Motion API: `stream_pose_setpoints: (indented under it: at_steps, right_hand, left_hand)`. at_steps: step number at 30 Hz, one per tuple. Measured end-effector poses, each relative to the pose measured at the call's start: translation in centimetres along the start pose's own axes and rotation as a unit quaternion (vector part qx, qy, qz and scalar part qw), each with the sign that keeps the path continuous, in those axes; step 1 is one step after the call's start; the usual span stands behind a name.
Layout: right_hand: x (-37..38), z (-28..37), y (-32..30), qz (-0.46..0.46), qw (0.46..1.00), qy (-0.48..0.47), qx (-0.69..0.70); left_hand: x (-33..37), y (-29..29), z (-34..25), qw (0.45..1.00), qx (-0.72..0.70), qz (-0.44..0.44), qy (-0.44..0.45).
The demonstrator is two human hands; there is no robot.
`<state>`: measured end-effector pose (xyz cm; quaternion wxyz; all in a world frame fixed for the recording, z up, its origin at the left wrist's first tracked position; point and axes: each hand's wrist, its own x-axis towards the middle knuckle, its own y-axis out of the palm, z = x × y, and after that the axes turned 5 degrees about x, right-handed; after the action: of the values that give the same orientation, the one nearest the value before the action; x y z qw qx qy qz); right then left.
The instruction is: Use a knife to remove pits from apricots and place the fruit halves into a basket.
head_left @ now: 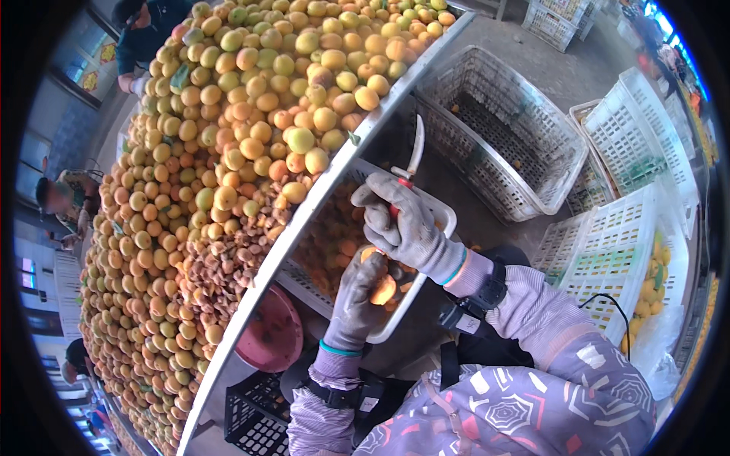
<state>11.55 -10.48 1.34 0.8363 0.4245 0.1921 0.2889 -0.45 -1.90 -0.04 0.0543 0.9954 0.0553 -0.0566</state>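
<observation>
Both my hands wear grey gloves. My left hand [351,298] is closed round a cut apricot [383,290], its orange flesh facing up. Just above it, my right hand [407,228] grips a curved knife [416,148] by its red handle, the blade pointing up and away from the fruit. Beneath both hands sits a white crate [388,330] holding many orange apricot pieces [328,247]. To the left, a big heap of whole apricots [182,182] covers a table with a pale raised edge [262,292]. Brown apricot pits [220,272] are piled near that edge.
A pink basin [270,330] and a black crate [258,414] stand under the table edge. Large white crates [502,129] are to the right, one [601,258] with yellow fruit beside it. Other people [144,34] are across the heap. A black cable [608,298] loops near my right arm.
</observation>
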Motion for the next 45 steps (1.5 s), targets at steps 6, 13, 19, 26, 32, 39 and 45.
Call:
stream_pose_setpoints:
  at_steps: [6,13,19,26,32,39,45]
  right_hand:
    - [1.7,2.6,-2.0,0.006,0.987,0.032,0.156]
    - [0.3,2.2,-0.8,-0.059,0.993,0.06,0.084]
    - [0.3,1.7,-0.4,-0.06,0.989,0.109,0.076]
    - [0.1,1.9,-0.8,-0.043,0.991,0.114,0.062]
    - [-0.3,1.9,-0.8,-0.024,0.99,0.128,0.048]
    - [-0.4,2.1,-0.6,-0.035,0.986,0.154,0.057]
    - [-0.4,2.0,-0.6,-0.054,0.985,0.159,0.04]
  left_hand:
    - [0.1,-0.4,-1.5,0.973,0.127,-0.169,0.09]
    - [2.6,-8.3,-6.2,0.921,-0.211,-0.324,0.043]
    - [2.0,-12.4,-7.2,0.863,-0.367,-0.348,-0.025]
    - [3.0,-8.5,-4.2,0.92,0.006,-0.385,-0.07]
    - [1.9,-5.1,-3.9,0.957,0.139,-0.254,-0.002]
    - [2.2,-3.2,-4.4,0.911,0.32,-0.257,-0.036]
    - [2.4,-4.7,-4.8,0.895,0.371,-0.246,0.033]
